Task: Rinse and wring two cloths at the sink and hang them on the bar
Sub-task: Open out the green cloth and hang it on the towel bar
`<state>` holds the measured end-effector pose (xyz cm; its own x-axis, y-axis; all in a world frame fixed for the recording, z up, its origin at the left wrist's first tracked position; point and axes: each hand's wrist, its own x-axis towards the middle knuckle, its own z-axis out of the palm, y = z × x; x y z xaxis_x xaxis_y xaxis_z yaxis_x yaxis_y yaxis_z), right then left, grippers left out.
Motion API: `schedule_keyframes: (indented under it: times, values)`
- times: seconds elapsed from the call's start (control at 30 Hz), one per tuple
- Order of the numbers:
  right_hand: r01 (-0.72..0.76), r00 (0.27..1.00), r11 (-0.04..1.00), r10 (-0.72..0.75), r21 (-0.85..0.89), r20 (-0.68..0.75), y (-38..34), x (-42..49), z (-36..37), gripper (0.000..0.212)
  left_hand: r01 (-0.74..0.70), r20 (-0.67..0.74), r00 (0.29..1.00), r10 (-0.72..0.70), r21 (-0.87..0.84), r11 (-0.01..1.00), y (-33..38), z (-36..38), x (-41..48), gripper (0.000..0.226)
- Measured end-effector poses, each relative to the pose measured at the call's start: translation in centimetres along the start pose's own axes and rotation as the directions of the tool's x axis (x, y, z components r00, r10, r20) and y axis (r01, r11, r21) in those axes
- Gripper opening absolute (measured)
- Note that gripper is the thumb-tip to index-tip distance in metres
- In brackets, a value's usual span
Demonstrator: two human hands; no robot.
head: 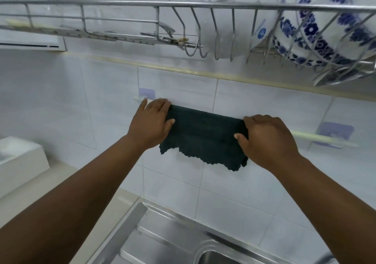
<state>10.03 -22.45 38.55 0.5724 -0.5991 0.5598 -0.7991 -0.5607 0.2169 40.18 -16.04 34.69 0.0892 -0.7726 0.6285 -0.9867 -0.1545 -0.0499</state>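
A dark green cloth (203, 135) with a scalloped lower edge hangs folded over the pale bar (305, 136) on the tiled wall. My left hand (151, 121) grips the cloth's left end at the bar, thumb in front and fingers over the top. At the cloth's right end, my right hand (268, 139) pinches it in the same way. The bar runs from a lilac wall mount (146, 93) at the left to another lilac wall mount (335, 131) at the right. Only one cloth is in view.
A steel sink (173, 241) lies below, its basin corner at the bottom edge. Overhead, a wire dish rack (183, 5) holds white bowls and blue-patterned plates (317, 30), with hooks hanging down. A white box (18, 162) sits on the counter at the left.
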Motion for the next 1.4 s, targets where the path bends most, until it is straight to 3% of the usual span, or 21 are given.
schedule_keyframes:
  times: [0.4,0.63,0.8,0.97,1.07,1.2,1.4]
  values:
    - [0.052,0.998,0.999,-0.052,-0.012,0.041,-3.0,1.4,0.5,0.040,-0.004,0.128,0.992,-0.014,0.135,0.991,-4.0,-0.6,0.8,0.063]
    - [0.064,0.996,0.993,-0.069,0.097,0.058,-0.7,-1.1,-0.4,0.071,0.054,0.172,0.984,-0.052,-0.009,0.998,-1.9,-1.7,-0.5,0.073]
    - [-0.025,1.000,0.973,0.022,0.229,0.012,2.5,-6.3,-2.0,0.070,0.100,0.135,0.988,-0.071,-0.226,0.969,4.3,-3.7,-3.8,0.072]
    - [-0.189,0.981,0.886,0.187,0.424,0.048,6.0,-15.1,-2.0,0.063,0.060,0.238,0.971,0.023,-0.334,0.941,13.1,-2.4,-9.5,0.077]
    - [-0.333,0.942,0.803,0.298,0.494,0.152,7.7,-21.7,-0.3,0.060,0.106,0.342,0.939,0.034,-0.383,0.918,18.1,-0.4,-13.2,0.081]
    - [-0.489,0.868,0.710,0.342,0.507,0.359,8.7,-31.3,3.5,0.053,0.175,0.462,0.884,0.075,-0.475,0.862,24.4,3.3,-18.8,0.082]
    - [-0.690,0.674,0.615,0.355,0.381,0.648,9.3,-42.9,10.5,0.031,0.246,0.680,0.710,0.185,-0.485,0.839,33.4,10.3,-27.4,0.069]
